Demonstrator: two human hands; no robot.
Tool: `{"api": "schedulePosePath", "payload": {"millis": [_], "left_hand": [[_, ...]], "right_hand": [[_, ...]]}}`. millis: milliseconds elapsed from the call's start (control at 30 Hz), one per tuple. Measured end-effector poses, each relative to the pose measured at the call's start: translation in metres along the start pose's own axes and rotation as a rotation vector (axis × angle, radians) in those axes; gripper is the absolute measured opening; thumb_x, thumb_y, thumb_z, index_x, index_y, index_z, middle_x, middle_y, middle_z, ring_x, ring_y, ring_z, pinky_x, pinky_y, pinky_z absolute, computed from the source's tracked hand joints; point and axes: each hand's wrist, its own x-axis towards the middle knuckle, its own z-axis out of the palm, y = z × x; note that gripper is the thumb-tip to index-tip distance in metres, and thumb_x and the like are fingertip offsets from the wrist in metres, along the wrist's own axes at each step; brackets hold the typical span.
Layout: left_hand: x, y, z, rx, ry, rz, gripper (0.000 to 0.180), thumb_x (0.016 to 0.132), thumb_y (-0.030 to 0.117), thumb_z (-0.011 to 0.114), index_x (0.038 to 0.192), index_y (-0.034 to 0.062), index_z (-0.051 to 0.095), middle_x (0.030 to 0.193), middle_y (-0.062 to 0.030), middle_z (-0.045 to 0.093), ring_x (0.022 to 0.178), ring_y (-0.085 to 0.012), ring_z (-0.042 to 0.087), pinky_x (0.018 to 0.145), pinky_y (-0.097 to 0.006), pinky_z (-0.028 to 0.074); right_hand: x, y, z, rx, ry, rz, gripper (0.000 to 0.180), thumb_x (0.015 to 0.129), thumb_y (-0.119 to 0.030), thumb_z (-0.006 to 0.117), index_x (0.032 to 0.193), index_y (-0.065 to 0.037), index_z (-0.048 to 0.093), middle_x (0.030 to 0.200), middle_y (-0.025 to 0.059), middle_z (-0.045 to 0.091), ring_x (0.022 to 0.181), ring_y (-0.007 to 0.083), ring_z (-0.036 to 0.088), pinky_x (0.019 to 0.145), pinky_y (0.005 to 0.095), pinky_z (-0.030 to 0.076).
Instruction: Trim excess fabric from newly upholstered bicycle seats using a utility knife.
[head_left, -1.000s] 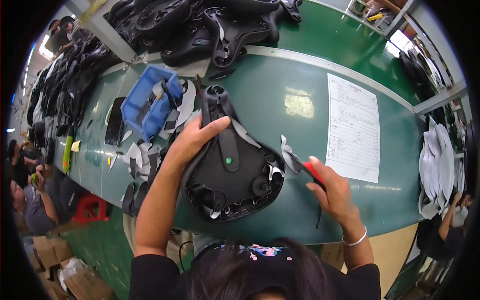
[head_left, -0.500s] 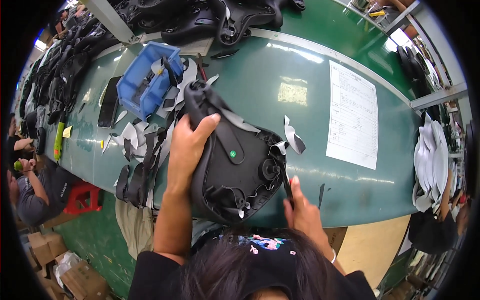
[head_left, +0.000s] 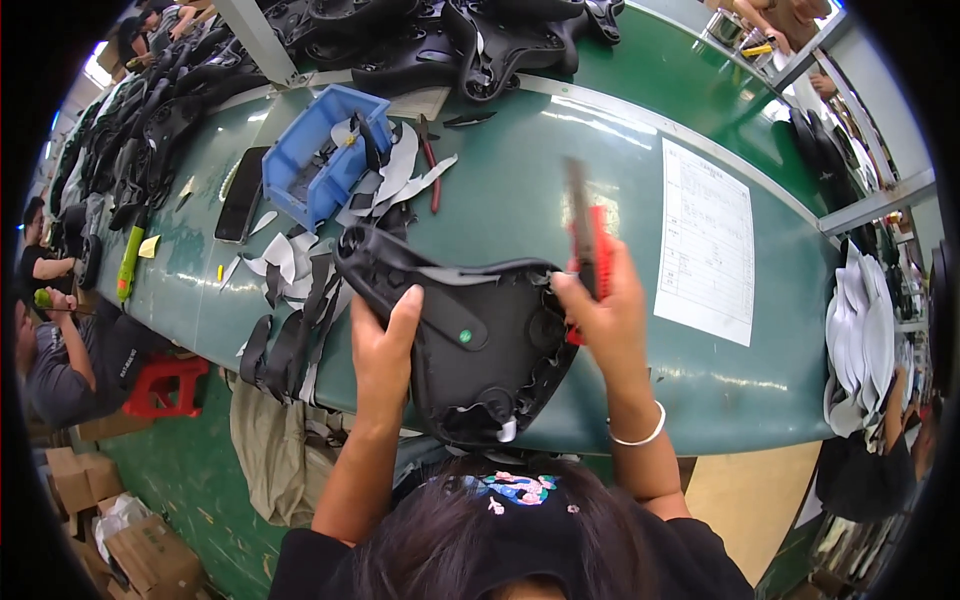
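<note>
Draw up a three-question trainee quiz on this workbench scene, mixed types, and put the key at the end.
1. Fill in the colour: the left hand holds the ____ saddle.
2. True or false: the smartphone lies beside the blue bin.
3. Choose one. The right hand holds:
A) the printed sheet
B) a red-handled tool
C) the blue bin

Key: 1. black; 2. true; 3. B

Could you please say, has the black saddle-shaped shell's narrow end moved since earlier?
Yes: against the blue plastic bin, the shell's narrow end swung left and lower in view.
</note>
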Motion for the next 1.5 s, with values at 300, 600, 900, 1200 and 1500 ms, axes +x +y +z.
{"api": "schedulePosePath", "payload": {"millis": [300,600,900,1200,1500], "left_hand": [[-0.001,0.023,0.068,1.144,-0.452,0.765,0.027,0.076,0.019,0.069,0.093,0.0046,0.056,0.081,-0.0087,0.058,0.075,-0.0260,0.056,0.072,-0.038,0.042],[0.012,0.010,0.057,0.979,-0.641,0.686,0.034,0.081,0.023,0.065,0.059,0.0042,0.046,0.057,-0.0104,0.043,0.063,-0.0261,0.043,0.064,-0.037,0.033],[0.028,0.018,0.034,0.092,-0.533,-0.098,0.029,0.083,0.019,0.062,0.058,0.0075,0.053,0.061,0.0053,0.043,0.055,-0.0029,0.035,0.048,-0.023,0.026],[0.017,0.029,0.038,0.468,-0.785,0.618,0.033,0.076,0.012,0.066,0.056,-0.0004,0.042,0.052,-0.0095,0.036,0.051,-0.0193,0.042,0.047,-0.035,0.031],[0.010,0.036,0.044,0.561,-0.764,0.821,0.015,0.075,0.011,0.071,0.073,0.0005,0.060,0.069,-0.0077,0.055,0.069,-0.0260,0.055,0.064,-0.034,0.046]], "right_hand": [[0.002,-0.020,-0.020,0.496,-0.209,0.460,0.048,0.077,-0.007,0.068,0.119,-0.001,0.046,0.088,0.0078,0.060,0.060,0.0125,0.056,0.054,0.0248,0.047],[-0.034,-0.005,-0.086,-0.171,-0.463,-0.067,0.059,0.083,-0.016,0.065,0.138,-0.014,0.041,0.098,0.0109,0.065,0.074,0.0272,0.065,0.058,0.0339,0.050],[-0.053,-0.028,-0.085,-0.545,-0.693,-0.063,0.063,0.083,-0.019,0.066,0.140,-0.023,0.040,0.069,0.0080,0.051,0.051,0.0249,0.054,0.043,0.0363,0.041],[-0.105,-0.063,-0.064,-0.332,-0.388,0.213,0.064,0.082,-0.017,0.066,0.140,-0.016,0.039,0.063,0.0089,0.050,0.049,0.0274,0.053,0.044,0.0393,0.043],[-0.075,-0.031,-0.066,-0.470,-0.475,0.122,0.059,0.083,-0.020,0.065,0.138,-0.024,0.043,0.063,0.0091,0.053,0.049,0.0305,0.054,0.045,0.0406,0.041]]}}
